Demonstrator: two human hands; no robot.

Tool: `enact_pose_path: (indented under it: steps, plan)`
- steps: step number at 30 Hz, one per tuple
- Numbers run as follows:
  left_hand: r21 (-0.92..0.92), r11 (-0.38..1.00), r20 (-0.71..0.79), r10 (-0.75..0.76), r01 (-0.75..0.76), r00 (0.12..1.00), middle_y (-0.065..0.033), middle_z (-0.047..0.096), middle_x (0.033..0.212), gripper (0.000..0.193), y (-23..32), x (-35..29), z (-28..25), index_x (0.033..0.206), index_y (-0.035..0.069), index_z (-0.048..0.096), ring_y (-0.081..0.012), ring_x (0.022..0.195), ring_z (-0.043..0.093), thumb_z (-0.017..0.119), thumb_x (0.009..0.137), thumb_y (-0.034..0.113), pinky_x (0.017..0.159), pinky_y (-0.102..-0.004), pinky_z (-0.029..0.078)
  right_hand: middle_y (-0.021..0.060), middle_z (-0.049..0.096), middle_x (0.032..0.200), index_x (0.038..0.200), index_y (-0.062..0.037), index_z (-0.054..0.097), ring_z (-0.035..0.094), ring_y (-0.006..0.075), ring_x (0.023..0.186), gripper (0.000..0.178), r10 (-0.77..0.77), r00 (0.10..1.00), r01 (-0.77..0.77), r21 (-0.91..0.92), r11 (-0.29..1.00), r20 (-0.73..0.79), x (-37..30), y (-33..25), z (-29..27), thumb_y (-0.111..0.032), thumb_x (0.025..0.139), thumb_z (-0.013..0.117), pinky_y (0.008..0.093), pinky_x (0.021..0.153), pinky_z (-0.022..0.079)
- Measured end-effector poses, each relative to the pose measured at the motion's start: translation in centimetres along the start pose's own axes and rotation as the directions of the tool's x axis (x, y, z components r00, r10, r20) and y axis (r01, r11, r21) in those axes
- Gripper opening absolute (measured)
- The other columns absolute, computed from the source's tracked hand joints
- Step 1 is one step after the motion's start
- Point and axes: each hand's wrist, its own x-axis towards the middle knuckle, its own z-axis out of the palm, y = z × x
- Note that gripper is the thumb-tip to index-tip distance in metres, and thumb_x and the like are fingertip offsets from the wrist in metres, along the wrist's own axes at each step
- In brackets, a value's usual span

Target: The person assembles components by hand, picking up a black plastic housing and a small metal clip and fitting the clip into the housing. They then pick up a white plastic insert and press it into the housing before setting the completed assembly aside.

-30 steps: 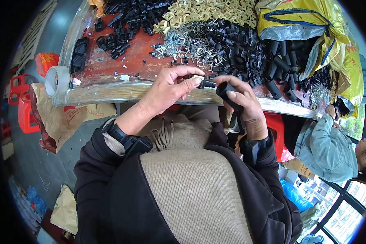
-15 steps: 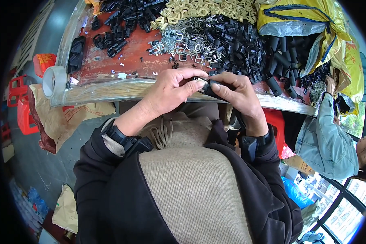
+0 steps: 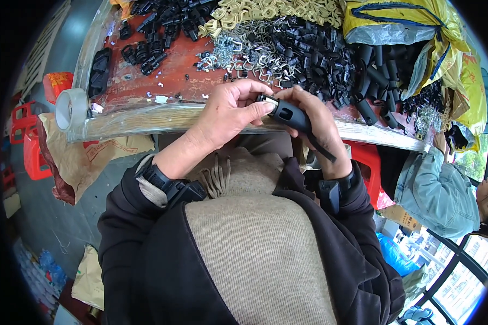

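A black tube-shaped plastic handle (image 3: 294,115) with an oval slot lies slantwise between my hands, just over the table's near edge. Its narrow tail points down toward my right wrist. My right hand (image 3: 321,116) is closed around the handle's body from the right. With thumb and fingers pinched, my left hand (image 3: 230,112) grips the handle's upper left end. A small pale spot shows at that end by the left thumb; I cannot make out what it is.
Beyond my hands lie heaps of metal hooks (image 3: 260,59), small black parts (image 3: 314,59), tan rings (image 3: 276,12) and black tubes (image 3: 366,111). A tape roll (image 3: 71,110) hangs at the left corner. A co-worker (image 3: 436,184) sits at the right, one hand by the table.
The handle has turned in my hands, so its slot and narrow tail now show. My right hand has shifted around it. The co-worker's hand has moved down, nearer the table edge.
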Motion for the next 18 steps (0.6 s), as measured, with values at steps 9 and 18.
enact_pose_path:
  steps: [9,18]
  plan:
    - [0.119,0.986,0.023,-0.120,0.116,0.993,-0.0013,0.056,0.073,0.019,0.0,0.4,-0.1,0.090,-0.001,0.056,-0.0035,0.058,0.049,0.060,0.074,0.009,0.052,-0.0168,0.043,0.0056,0.052,0.063,0.085,0.0012,0.052,0.043,0.0087,0.042,0.040,-0.026,0.998,0.029,0.056,0.998,-0.057,-0.6,1.1,1.3,-0.033,0.087,0.030,0.0193,0.037,0.032]
    - [-0.141,0.934,0.085,-0.319,0.329,0.944,0.0017,0.055,0.075,0.029,0.7,-0.1,0.4,0.098,0.004,0.053,-0.0050,0.062,0.052,0.063,0.072,0.012,0.057,-0.0167,0.045,0.0128,0.052,0.090,0.102,0.0033,0.048,0.050,0.0196,0.083,0.058,-0.626,0.767,0.635,-0.312,0.707,0.141,-1.4,1.3,1.5,-0.048,0.079,0.038,0.0277,0.076,0.036]
